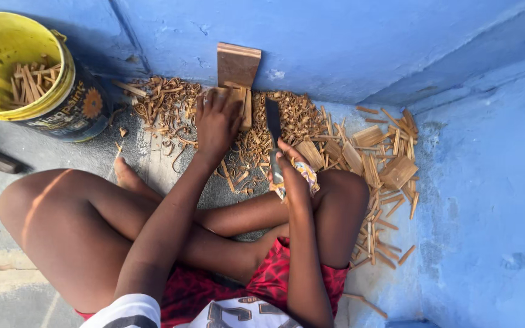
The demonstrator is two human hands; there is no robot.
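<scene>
While the left hand (217, 121) presses down flat-ish on a small wood piece (240, 100), fingers spread and curled over its top edge, the right hand (291, 173) is clenched tight around the handle of a dark-bladed knife (273, 130). The blade points up and away from the body, standing just beside the wood piece on its right. A patterned cloth (307, 174) is wrapped around or bunched at the right hand, can't tell which.

Both arms reach forward over crossed bare legs, left arm long and nearly straight, right arm bent closer in with the wrist resting near the knee.

Right behind the wood piece a flat brown board (238, 64) leans upright against the blue wall (335, 42). All around the hands the grey floor (62, 158) is covered in curly, thin wood shavings (165, 103), pale tan and pretty messy. Off to the right there's a heap of cut sticks and blocky offcuts (384, 164), straight-edged and rough, spilling down along the wall.

Far left sits a yellow plastic bucket (7, 42), round, with more short sticks lying inside it.
</scene>
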